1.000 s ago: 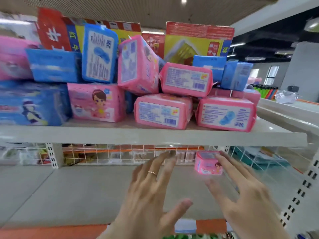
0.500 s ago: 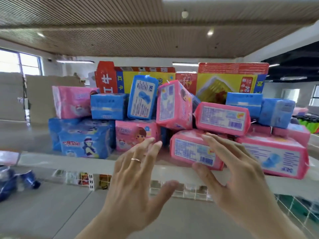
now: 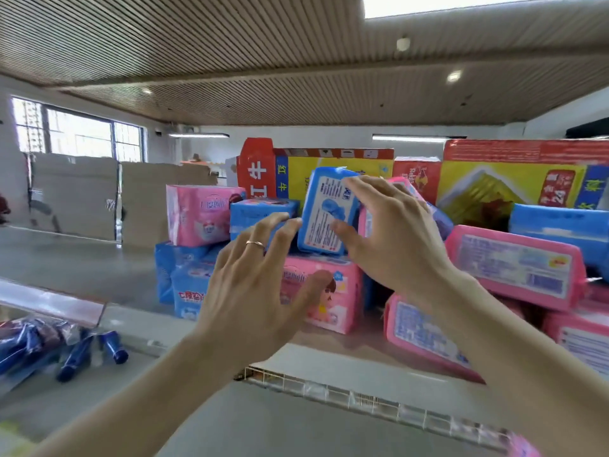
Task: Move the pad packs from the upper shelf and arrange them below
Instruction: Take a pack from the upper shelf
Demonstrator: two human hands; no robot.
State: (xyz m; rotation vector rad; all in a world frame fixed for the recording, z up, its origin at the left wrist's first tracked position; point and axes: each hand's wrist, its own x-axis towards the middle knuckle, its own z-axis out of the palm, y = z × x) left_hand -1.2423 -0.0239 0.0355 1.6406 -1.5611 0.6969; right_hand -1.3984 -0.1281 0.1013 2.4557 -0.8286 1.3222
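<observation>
Pink and blue pad packs are piled on the upper shelf (image 3: pixel 329 354). An upright blue pad pack (image 3: pixel 324 212) stands on a pink pack with a cartoon girl (image 3: pixel 346 291). My right hand (image 3: pixel 392 239) grips the blue pack, fingers over its top right corner and thumb on its printed face. My left hand (image 3: pixel 250 291) is spread, its fingertips touching the blue pack's left edge in front of a flat blue pack (image 3: pixel 257 207). More pink packs (image 3: pixel 514 265) lie to the right, and blue packs (image 3: pixel 184 282) and a pink pack (image 3: pixel 197 219) to the left.
Red and yellow cartons (image 3: pixel 494 183) stand behind the pile. Blue tubes in plastic wrap (image 3: pixel 75 354) lie on a shelf at the left. A wire rail (image 3: pixel 362 399) runs under the upper shelf's front edge, with the grey lower shelf (image 3: pixel 263 423) beneath it.
Both hands rose from the lower shelf to the upper one and reached forward. The right hand closed on the upright blue pack and the left came against its side.
</observation>
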